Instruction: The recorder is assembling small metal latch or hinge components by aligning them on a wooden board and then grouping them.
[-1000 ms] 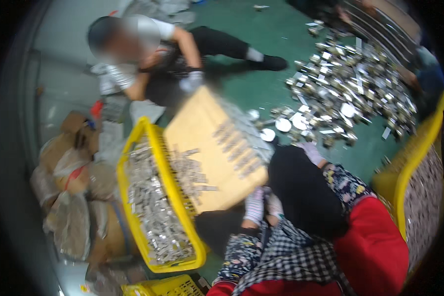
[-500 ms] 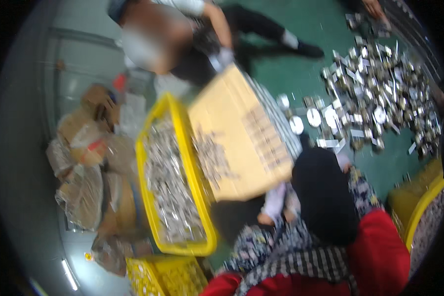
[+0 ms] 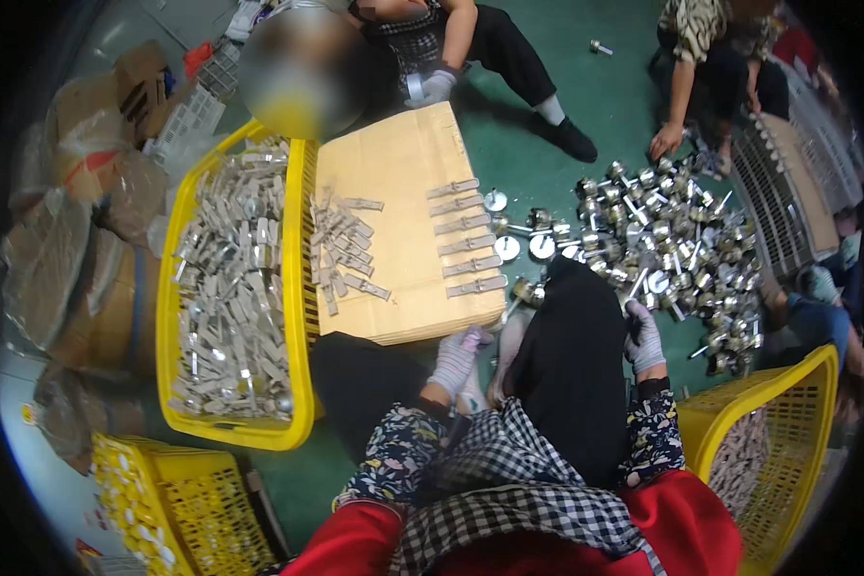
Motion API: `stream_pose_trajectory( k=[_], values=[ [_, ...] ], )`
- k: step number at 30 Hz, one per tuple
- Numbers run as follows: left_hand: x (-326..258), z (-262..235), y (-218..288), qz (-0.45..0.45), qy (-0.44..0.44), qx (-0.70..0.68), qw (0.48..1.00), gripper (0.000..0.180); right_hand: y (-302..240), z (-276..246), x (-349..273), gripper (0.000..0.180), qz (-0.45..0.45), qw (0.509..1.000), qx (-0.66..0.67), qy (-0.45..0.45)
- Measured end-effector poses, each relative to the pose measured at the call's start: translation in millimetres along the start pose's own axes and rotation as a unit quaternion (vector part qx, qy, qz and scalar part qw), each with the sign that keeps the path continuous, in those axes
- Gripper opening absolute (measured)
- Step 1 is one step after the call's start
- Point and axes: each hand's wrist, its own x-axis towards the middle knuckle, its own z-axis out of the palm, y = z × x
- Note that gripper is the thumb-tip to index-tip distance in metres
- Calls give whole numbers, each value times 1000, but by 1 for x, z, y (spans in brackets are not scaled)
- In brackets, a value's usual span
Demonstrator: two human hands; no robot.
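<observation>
In its striped glove, my left hand [image 3: 457,361] is by the near edge of a tan cardboard stack [image 3: 394,278], its fingers pressed together. Whatever they pinch, if anything, is too small to make out. My right hand [image 3: 645,338], also gloved, is beside my right knee at the near edge of a pile of metal cylinders with thin rods [image 3: 658,226]. Its fingers curl inward and their contents are hidden. On the cardboard, several flat grey strips [image 3: 470,244] lie in a row along the right side. A loose heap of the same strips [image 3: 341,245] lies at the left.
A yellow basket [image 3: 299,365] full of grey strips stands left of the cardboard. Other yellow baskets stand at lower left [image 3: 202,499] and lower right [image 3: 706,432]. Co-workers sit across from me and at far right. Wrapped cartons [image 3: 115,317] line the left side.
My view has turned and steadied, so the cardboard and baskets appear farther left. Both my hands show more fully now. More of the co-worker at far right has come into view.
</observation>
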Motion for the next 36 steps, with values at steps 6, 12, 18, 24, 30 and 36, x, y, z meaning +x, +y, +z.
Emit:
stream_pose_trajectory(
  k=[6,12,18,24,30,36],
  values=[
    [5,2,5,-19,64,-44,997,36,-77,185,-65,57,-283,886,-354,-95],
    [19,8,-4,-15,98,-103,990,36,-9,280,-71,72,-158,703,-655,-229],
    [10,7,10,-11,73,0,997,31,91,266,-8,69,-319,556,-714,-281],
    [16,14,-12,0,74,37,997,39,112,275,-5,75,-452,360,-769,-272],
    [5,5,15,-29,71,35,996,42,119,285,3,62,-483,297,-769,-296],
    [7,7,12,-64,50,87,993,44,126,285,3,60,-497,275,-764,-307]
  ],
)
